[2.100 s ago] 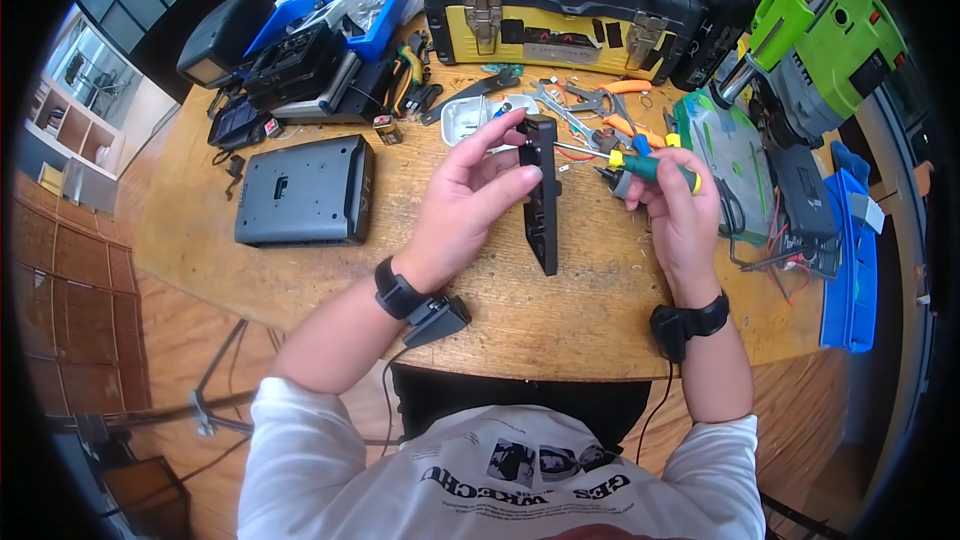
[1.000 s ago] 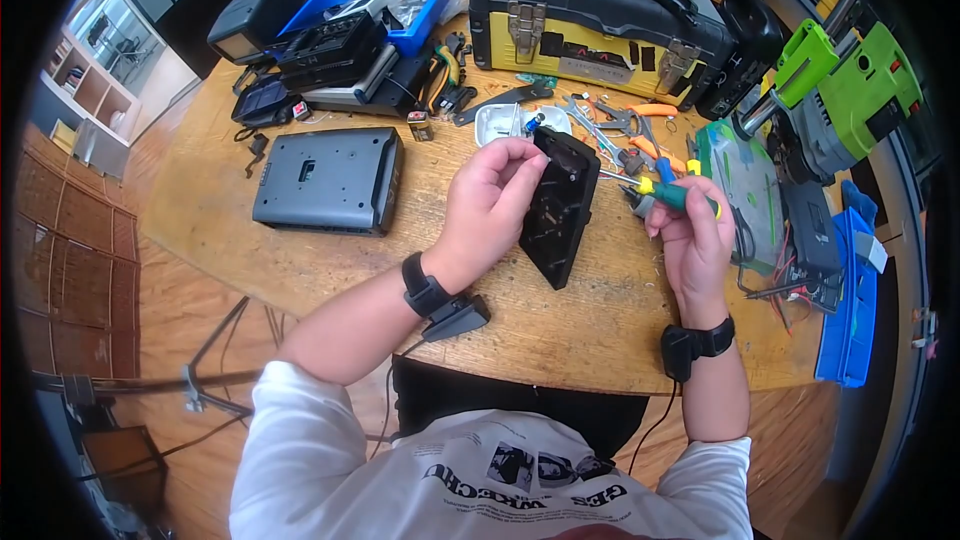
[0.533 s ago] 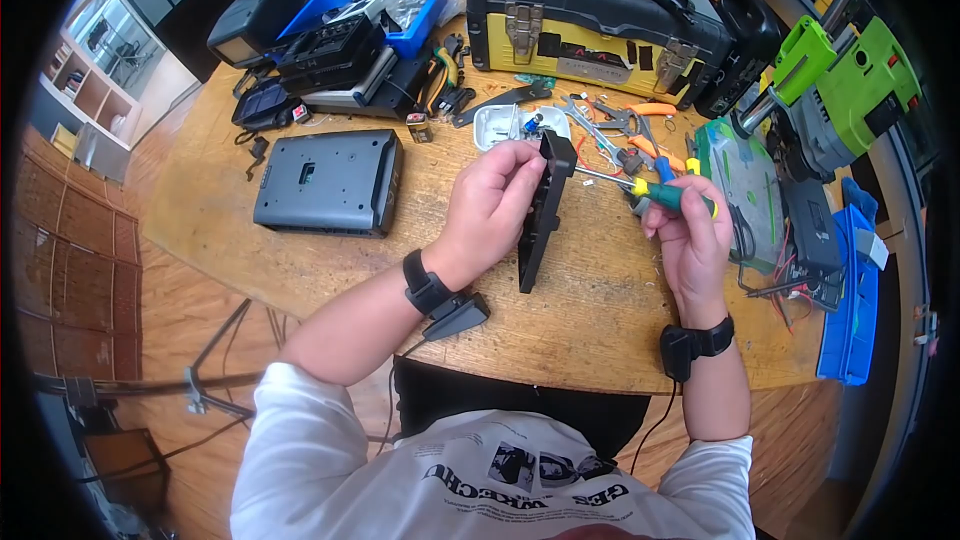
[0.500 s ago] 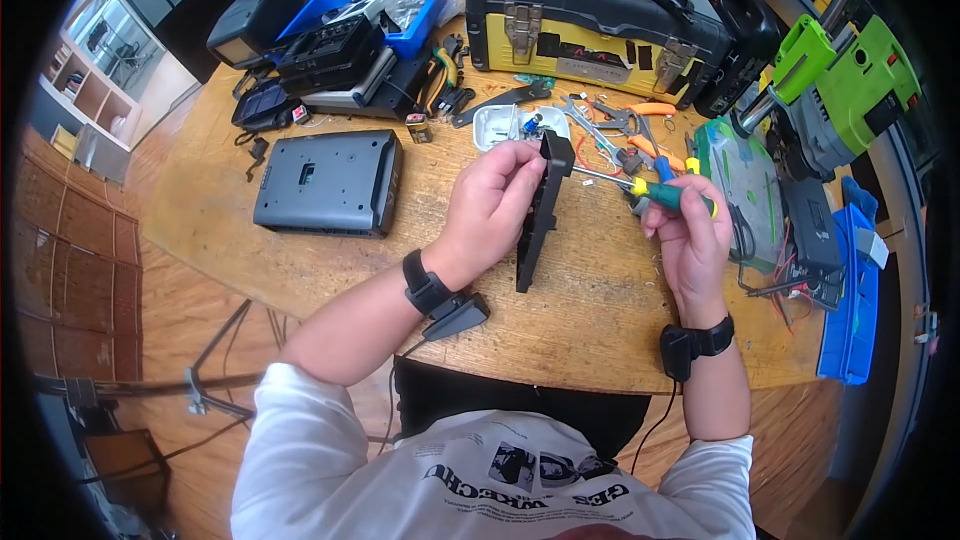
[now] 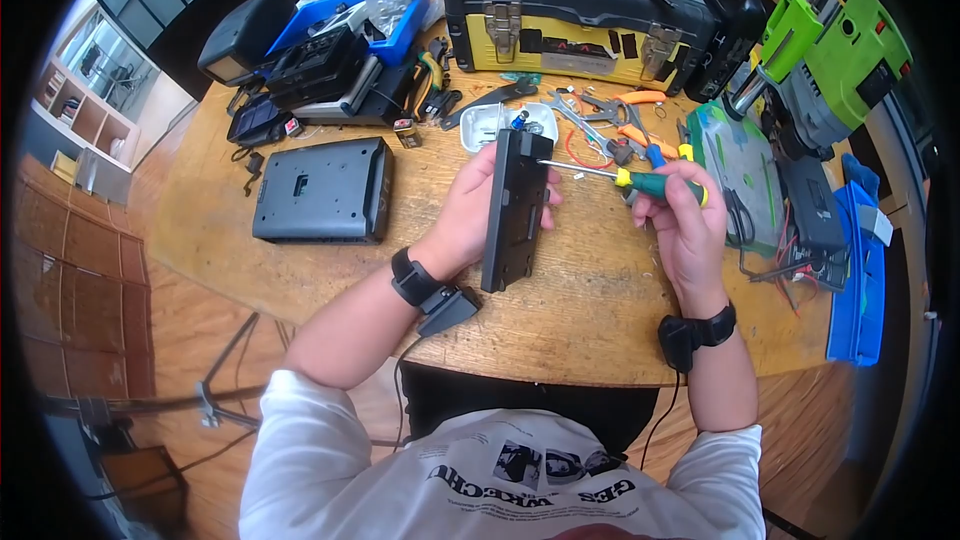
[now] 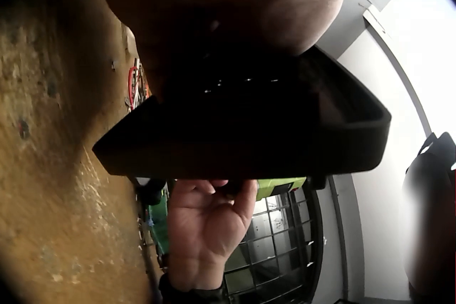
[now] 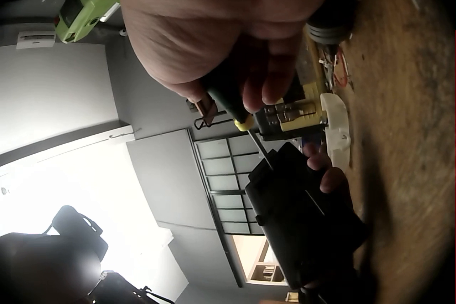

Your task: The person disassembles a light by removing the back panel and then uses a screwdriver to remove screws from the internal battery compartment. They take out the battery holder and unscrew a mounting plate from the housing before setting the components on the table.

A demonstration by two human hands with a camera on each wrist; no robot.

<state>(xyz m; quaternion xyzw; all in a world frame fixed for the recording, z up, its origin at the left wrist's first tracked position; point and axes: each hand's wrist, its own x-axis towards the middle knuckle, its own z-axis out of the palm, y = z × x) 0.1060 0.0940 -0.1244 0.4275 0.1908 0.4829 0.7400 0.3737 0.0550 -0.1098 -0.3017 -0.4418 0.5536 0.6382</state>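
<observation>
My left hand (image 5: 458,215) holds a black plastic cover (image 5: 515,215) above the table, tilted close to upright. The palm is partly hidden behind the cover, and fingertips show past its right edge. In the left wrist view the cover (image 6: 242,154) is dark and fills the middle. My right hand (image 5: 690,225) grips a screwdriver (image 5: 648,185) by its green and yellow handle. The shaft points left, its tip right at the cover's upper right edge. The right wrist view shows the screwdriver (image 7: 261,148) meeting a corner of the cover (image 7: 296,211).
A black box-shaped device (image 5: 325,190) lies on the table at left. Behind the cover are a white tray (image 5: 472,143) with small parts, pliers (image 5: 640,97) and wrenches. A yellow-black toolbox (image 5: 580,25) stands at the back, a green drill on a stand (image 5: 845,65) at right.
The left hand has turned the cover from edge-on to show its other face, and its fingers now come round the far edge. The screwdriver stays in the right hand, tip near the cover's top.
</observation>
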